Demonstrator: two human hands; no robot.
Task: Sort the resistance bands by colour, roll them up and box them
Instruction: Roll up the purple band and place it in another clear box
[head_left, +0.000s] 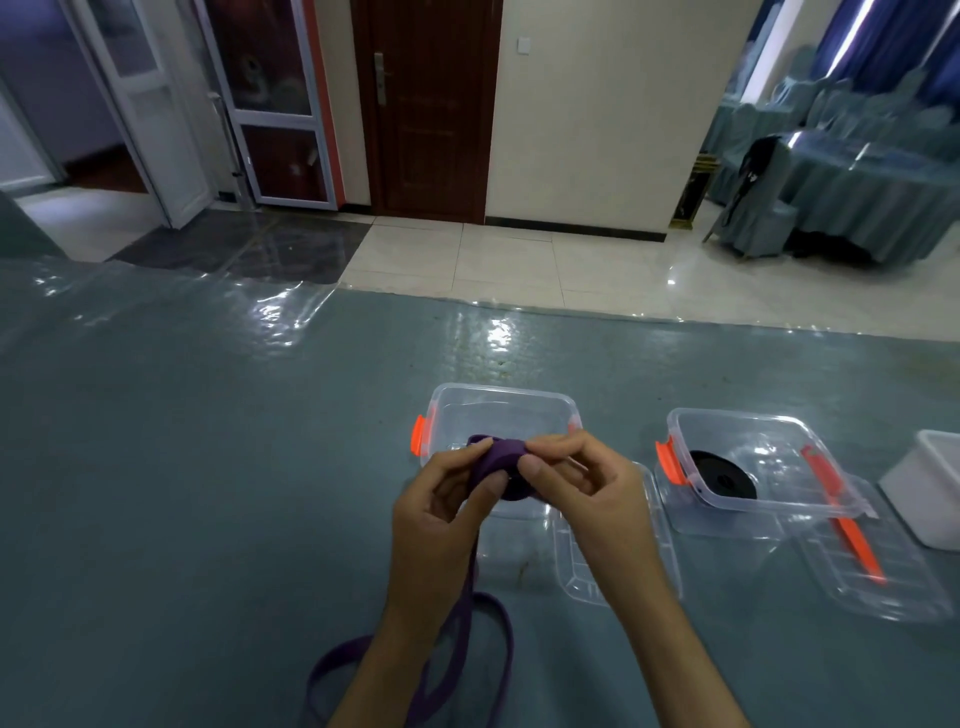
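Observation:
A purple resistance band (501, 462) is partly wound into a roll that both hands hold just in front of a clear plastic box (498, 402) with orange clips. My left hand (441, 499) pinches the roll from the left, and my right hand (576, 478) pinches it from the right. The band's loose tail (483, 623) trails down onto the table between my forearms in loops. A second clear box (753, 431) to the right holds a rolled black band (722, 475).
Clear lids (587, 577) (883, 577) lie in front of the boxes, one with an orange clip (841, 514). A white container (935, 483) stands at the right edge. The table (208, 467) has a shiny teal cover. Beyond it are tiled floor, doors and draped chairs.

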